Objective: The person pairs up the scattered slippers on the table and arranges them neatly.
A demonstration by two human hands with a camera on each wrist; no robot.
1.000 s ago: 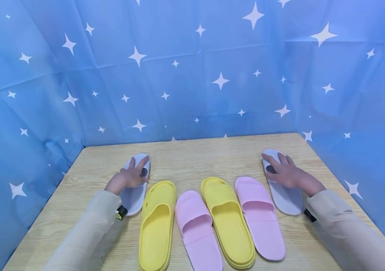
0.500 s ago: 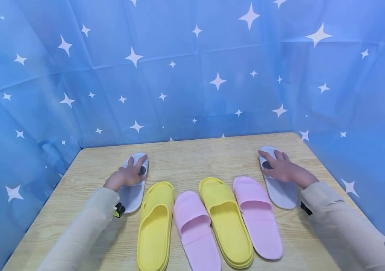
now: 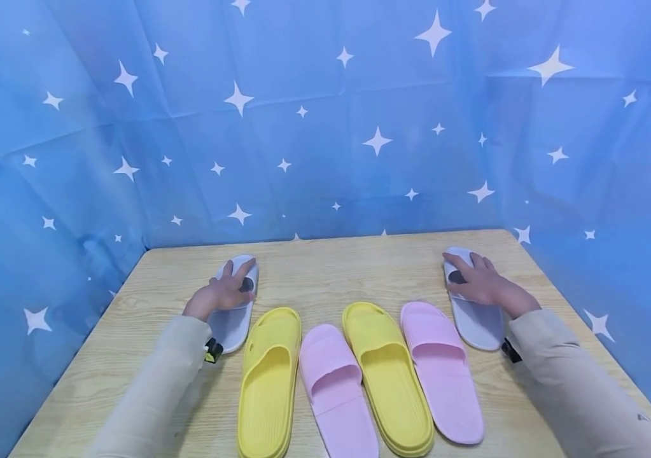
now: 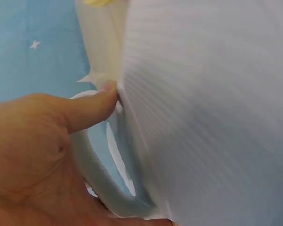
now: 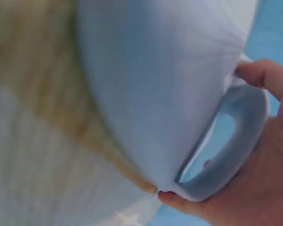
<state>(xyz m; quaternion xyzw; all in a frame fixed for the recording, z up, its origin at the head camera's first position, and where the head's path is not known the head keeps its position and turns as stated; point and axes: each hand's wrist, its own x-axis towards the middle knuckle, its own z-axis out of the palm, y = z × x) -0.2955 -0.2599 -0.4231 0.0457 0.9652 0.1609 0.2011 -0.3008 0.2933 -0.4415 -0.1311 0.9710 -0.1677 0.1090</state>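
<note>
Compared with a second ago, we are seeing the left hand [image 3: 219,296] and the right hand [image 3: 484,285] reaching slightly farther forward, each taking a slipper along: the left pale slipper [image 3: 231,327] is lying under the left fingers, the right pale slipper [image 3: 478,323] under the right, both on the wooden tabletop [image 3: 325,273]. Between the hands and nearer us than the fingertips, a yellow slide [image 3: 268,394], a pink slide [image 3: 339,394], a second yellow slide [image 3: 392,388] and a second pink slide [image 3: 445,388] are keeping their order.

Only from the head view are we making out a dark patch [image 3: 247,285] close beside the left fingers and another dark patch [image 3: 455,277] beside the right. Only the wrist views are showing us the grip plainly: on each side, thumb and finger are pinching opposite edges of the left strap [image 4: 92,165] and the right strap [image 5: 243,146], with each opening showing between them. The left wrist view is also revealing fine ridges on the insole [image 4: 193,94] beyond the thumb.
</note>
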